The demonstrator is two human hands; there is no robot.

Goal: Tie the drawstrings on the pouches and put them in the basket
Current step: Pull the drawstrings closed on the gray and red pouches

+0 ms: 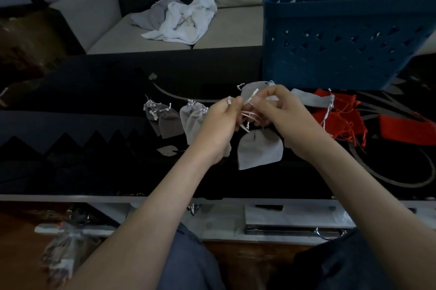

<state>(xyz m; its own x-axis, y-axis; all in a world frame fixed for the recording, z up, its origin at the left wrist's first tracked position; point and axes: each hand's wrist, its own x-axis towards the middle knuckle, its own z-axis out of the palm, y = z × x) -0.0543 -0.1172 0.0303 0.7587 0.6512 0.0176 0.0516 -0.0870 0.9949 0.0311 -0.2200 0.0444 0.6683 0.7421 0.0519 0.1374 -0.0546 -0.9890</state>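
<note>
- The person's knees [188, 266], in dark trousers, sit nearest the camera, below the near edge of the desk [94, 101], with both bare forearms reaching over that edge.
- The grey pouch [259, 150] hangs between the hands above the middle of the desk, its rounded bottom towards the near edge and its gathered neck hidden among the fingers.
- The left hand [217, 124] has its grip pinched on one white end of the drawstring [250, 116]. The right hand [283, 115] pinches another end, and loops of cord run between the two.
- Just left of the hands lie four more grey pouches [165, 119] in two pairs, necks gathered and pointing to the far edge.
- A further grey pouch [309, 98] lies just right of the hands, touching a heap of red pouches [339, 115] near the right edge.
- The blue basket [330, 53] stands at the far right corner of the desk, behind the red heap.
- Beyond the far edge is a sofa [224, 30] with crumpled white and grey cloths [181, 20] on its seat.
</note>
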